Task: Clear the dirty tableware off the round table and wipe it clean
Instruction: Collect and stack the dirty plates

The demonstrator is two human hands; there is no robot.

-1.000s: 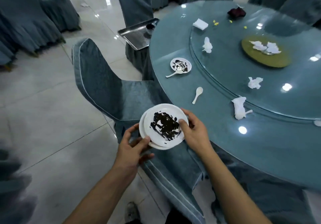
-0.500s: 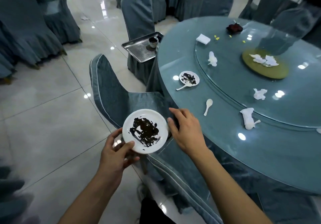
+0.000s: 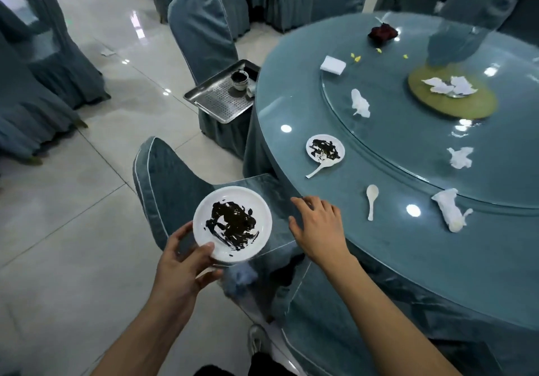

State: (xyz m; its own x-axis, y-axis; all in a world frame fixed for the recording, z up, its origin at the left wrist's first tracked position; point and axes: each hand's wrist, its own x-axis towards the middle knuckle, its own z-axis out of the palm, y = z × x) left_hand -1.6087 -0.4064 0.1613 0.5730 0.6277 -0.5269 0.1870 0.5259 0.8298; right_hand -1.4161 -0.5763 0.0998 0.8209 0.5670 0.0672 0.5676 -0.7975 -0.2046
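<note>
My left hand (image 3: 182, 262) grips a white plate (image 3: 232, 224) smeared with dark sauce, held over a covered chair beside the round blue table (image 3: 379, 259). My right hand (image 3: 319, 228) hovers empty with fingers relaxed at the table's near edge. On the table lie a small dirty plate (image 3: 325, 147) with a white spoon (image 3: 319, 167) against it, a second white spoon (image 3: 371, 200), and several crumpled napkins such as one (image 3: 450, 213) at the glass turntable's rim. A yellow-green plate (image 3: 452, 97) with napkins sits on the turntable.
A metal tray (image 3: 218, 98) holding a dirty cup (image 3: 239, 79) rests on a covered chair at the table's left. A white folded cloth (image 3: 333, 65) and a dark red item (image 3: 382, 33) lie farther back. Covered chairs (image 3: 201, 28) ring the table on the tiled floor.
My right hand let go of the plate and moved right toward the table edge. My left hand now holds the plate alone, shifted left. The view pulled back.
</note>
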